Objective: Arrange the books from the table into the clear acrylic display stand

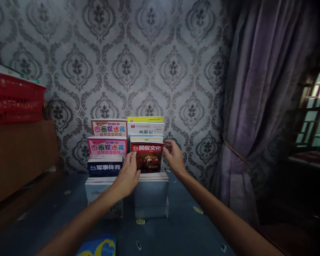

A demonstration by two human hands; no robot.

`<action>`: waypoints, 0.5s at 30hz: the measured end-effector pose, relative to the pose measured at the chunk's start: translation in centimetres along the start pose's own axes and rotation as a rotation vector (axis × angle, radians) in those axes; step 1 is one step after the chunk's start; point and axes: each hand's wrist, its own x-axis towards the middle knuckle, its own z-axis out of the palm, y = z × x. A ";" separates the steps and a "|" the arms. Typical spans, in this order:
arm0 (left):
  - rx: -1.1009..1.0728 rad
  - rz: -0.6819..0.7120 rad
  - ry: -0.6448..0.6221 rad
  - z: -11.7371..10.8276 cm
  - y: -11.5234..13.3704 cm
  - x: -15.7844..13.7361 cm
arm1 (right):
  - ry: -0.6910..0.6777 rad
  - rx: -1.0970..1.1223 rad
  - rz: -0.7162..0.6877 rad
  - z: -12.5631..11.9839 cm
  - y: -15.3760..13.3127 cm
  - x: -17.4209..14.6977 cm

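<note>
A red book [149,158] with a mask picture on its cover stands upright in the right-hand column of a tiered book rack [167,209]. My left hand [129,170] has its fingers bent against the book's left edge. At the upper right edge of the same book, my right hand [174,155] pinches with thumb and fingers. Behind it rise a white book [146,128] and a yellow book [145,119]. A pale blue-grey book [151,199] stands in front. The left column holds a pink book [106,146], a brown-topped book [108,128] and a dark blue book [102,167].
The rack stands on a table with a dark blue cloth [181,217], near the patterned wall. A blue and yellow book [98,247] lies at the front edge. To the left, a red basket [16,96] sits on a brown box [24,156]. A purple curtain [256,89] hangs at right.
</note>
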 end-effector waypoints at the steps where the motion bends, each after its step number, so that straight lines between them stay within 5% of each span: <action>1: -0.043 -0.038 0.015 0.5 -0.4 -0.3 | -0.009 -0.001 0.002 0.1 0.0 0.1; 15: -0.247 -0.285 0.124 3.7 -1.5 1.5 | -0.011 0.027 0.011 0.6 -0.2 0.4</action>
